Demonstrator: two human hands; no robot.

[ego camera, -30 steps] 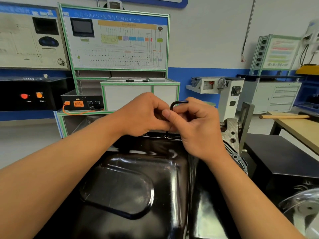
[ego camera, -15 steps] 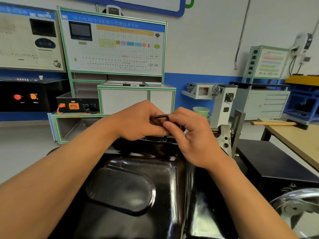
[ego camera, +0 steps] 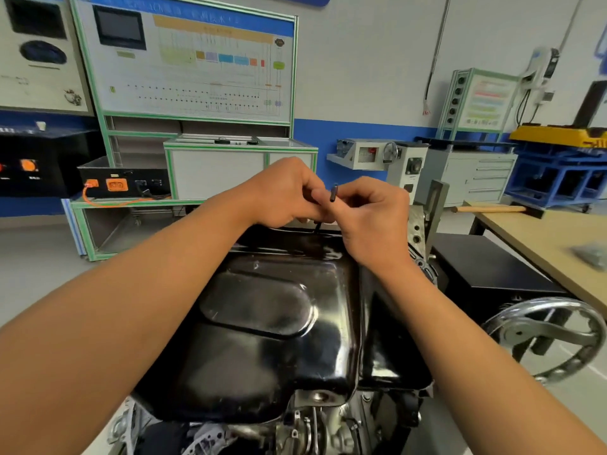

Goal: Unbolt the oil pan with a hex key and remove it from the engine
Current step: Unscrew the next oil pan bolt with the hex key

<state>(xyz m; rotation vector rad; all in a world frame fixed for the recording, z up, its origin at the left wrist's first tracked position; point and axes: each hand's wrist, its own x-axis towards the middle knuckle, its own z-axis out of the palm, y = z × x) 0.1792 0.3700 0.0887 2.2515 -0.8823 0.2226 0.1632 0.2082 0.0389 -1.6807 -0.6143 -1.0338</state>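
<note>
One black box (ego camera: 121,183) with orange sockets sits at left-centre of the frame on a green-framed rack. Centre and lower centre: glossy black oil pan (ego camera: 272,323), bottom side up, seated on the engine (ego camera: 312,428), whose metal parts show below its near edge. Just above the pan's far rim, left hand (ego camera: 285,195), forearm entering from lower left, fingers curled and pinching the hex key (ego camera: 333,193). Key's short dark end stands up between the two hands; a thin dark length of shaft shows below them, reaching down to the far rim. Whether its tip sits in a bolt, cannot tell. Right hand (ego camera: 371,218) just beside the left, fingers curled in on the key from the other side, fingertips of both hands touching. Lower right: chrome handwheel (ego camera: 548,336). Right edge: wooden worktop (ego camera: 542,238), a wooden-handled hammer (ego camera: 489,209) lying at its far end.
</note>
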